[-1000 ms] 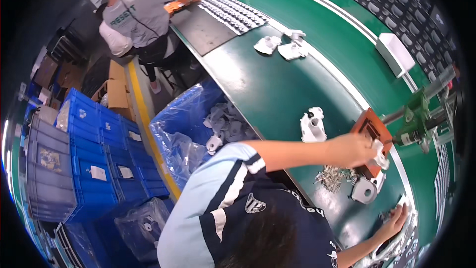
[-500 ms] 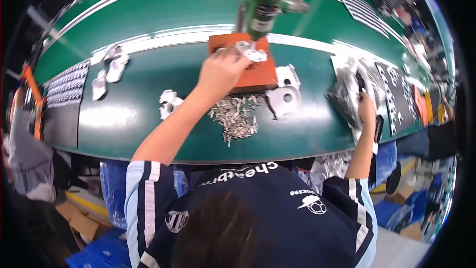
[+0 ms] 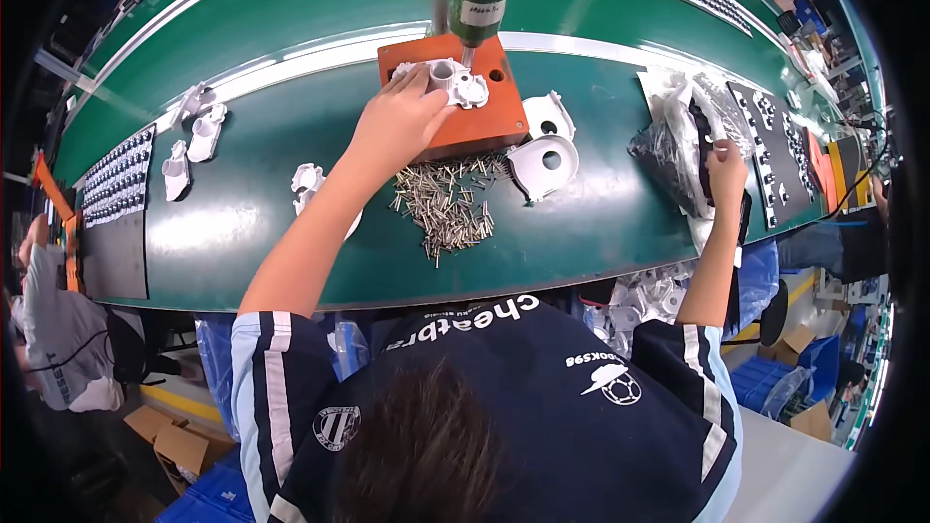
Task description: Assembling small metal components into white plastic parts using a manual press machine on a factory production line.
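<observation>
My left hand (image 3: 399, 118) grips a white plastic housing (image 3: 473, 92) on an orange block (image 3: 494, 126), thumb and fingers at its left side. The slim metal tip of a green press (image 3: 475, 0) stands just above the housing; whether they touch I cannot tell. Far to the right, my right hand (image 3: 727, 176) is closed with curled fingers beside a clear plastic bag (image 3: 668, 160). What it holds, if anything, is hidden. A heap of small metal pins (image 3: 446, 213) lies in front of the block.
White curved covers (image 3: 544, 169) lie right of the block. Another white part (image 3: 308, 177) is partly behind my left forearm, with several white parts (image 3: 205, 131) farther left. Trays of small parts (image 3: 118, 174) (image 3: 775, 150) stand at both sides. A person (image 3: 58, 329) is at far left.
The whole view has shifted, so the press and block appear farther left and higher. My left hand stays at the housing. My right hand has moved slightly rightward against the bag, its fingers more curled.
</observation>
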`<state>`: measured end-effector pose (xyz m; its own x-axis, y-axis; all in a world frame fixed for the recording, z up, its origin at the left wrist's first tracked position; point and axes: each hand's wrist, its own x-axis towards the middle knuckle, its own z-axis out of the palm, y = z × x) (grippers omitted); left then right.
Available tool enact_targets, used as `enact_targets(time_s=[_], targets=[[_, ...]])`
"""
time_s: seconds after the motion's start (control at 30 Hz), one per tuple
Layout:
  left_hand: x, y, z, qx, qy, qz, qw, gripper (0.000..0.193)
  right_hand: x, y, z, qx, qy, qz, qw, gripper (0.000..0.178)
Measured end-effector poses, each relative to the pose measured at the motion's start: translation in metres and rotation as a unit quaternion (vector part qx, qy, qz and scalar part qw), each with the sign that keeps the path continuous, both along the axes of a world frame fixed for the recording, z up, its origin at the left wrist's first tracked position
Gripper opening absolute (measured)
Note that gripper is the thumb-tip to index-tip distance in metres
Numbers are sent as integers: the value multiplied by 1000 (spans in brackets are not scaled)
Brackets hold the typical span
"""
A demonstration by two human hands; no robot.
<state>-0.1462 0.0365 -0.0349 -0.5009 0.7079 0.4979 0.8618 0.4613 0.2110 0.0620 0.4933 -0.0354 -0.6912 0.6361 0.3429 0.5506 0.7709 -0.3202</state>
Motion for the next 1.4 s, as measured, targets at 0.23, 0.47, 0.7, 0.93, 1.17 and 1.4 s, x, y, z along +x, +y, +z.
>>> enact_targets(time_s=[0.23,0.47,0.7,0.93,1.17,1.4], targets=[[16,-4,0,5,3,6,1000,60,-101,-150,51,-334,67,326,882,22],[23,1,-7,35,-12,48,998,59,-204,-239,29,-311,-12,472,825,19],[21,0,-7,60,-7,57,997,58,-231,-239,23,-263,-178,435,843,25],[18,-1,-8,54,-25,21,998,57,-193,-253,21,-51,-1,412,910,31],[17,-5,-16,58,-47,13,997,36,-74,-287,-7,-65,-93,548,829,14],[20,-3,-12,60,-27,24,998,34,-81,-291,-33,45,-110,552,825,12]])
